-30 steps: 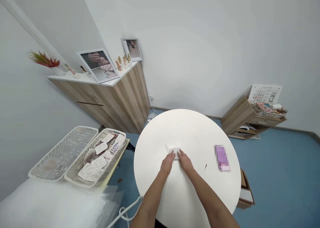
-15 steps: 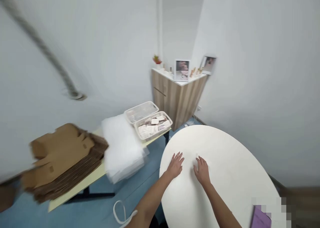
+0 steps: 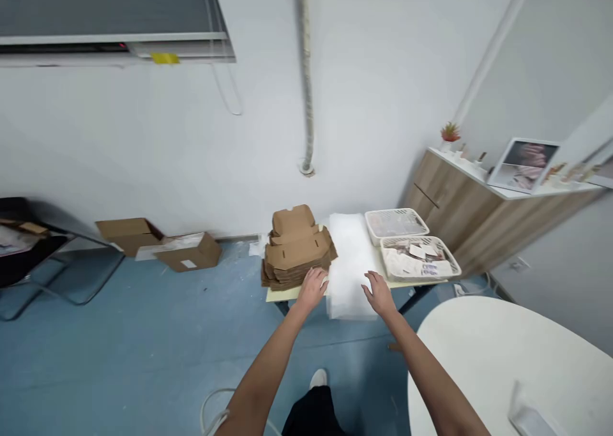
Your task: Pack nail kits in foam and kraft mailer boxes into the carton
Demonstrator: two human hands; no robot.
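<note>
My left hand (image 3: 312,289) is open at the table's front edge, between a stack of flattened brown cardboard boxes (image 3: 297,252) and a pile of clear plastic bags (image 3: 352,263). My right hand (image 3: 380,293) is open with its fingers over the near end of the bags. Neither hand holds anything. The long pale-yellow table (image 3: 287,294) carries both stacks. A small white packet (image 3: 529,421) lies on the round white table (image 3: 507,359), cut off by the bottom of the picture.
Two white plastic baskets (image 3: 416,244) stand to the right of the bags, one holding paper packets. A wooden cabinet (image 3: 460,200) is behind them. Open cardboard boxes (image 3: 158,244) lie on the blue floor (image 3: 143,315), with a chair (image 3: 29,251) at far left.
My view has swung left from the round table to the long table. Both hands have left the white packet and moved over to the cardboard and bags.
</note>
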